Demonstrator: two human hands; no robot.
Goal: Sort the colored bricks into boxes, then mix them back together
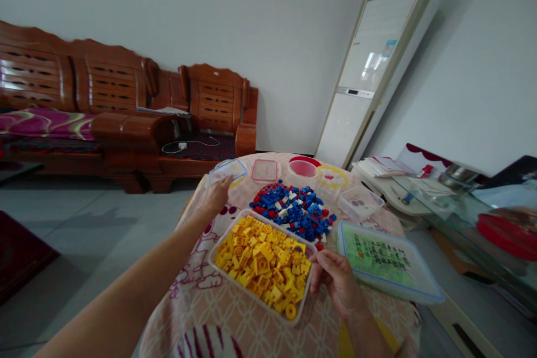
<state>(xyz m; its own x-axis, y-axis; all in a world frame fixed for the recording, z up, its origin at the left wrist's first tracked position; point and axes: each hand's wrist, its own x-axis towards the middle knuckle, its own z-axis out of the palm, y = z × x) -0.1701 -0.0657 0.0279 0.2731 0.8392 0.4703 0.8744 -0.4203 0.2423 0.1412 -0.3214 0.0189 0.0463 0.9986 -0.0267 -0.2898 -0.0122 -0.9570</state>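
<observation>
A clear plastic container point(247, 305) full of yellow toy bricks point(264, 260) sits on the round table. My right hand point(338, 282) is at its right side, fingers closed at the rim near the corner. My left hand point(218, 194) reaches past the container to the table's far left. Its fingers are stretched out over the near edge of a clear lid with a blue rim point(237, 166); whether they grip it is hard to see. Behind the container lies a loose pile of blue, red and white bricks point(300, 210).
A blue-edged box with green contents point(377, 257) lies at the right. Along the back are a red-rimmed square lid point(265, 170), a round pink-rimmed tub point(302, 169) and a clear container point(361, 201). A glass side table point(457, 218) stands at right, a wooden sofa point(126, 123) beyond.
</observation>
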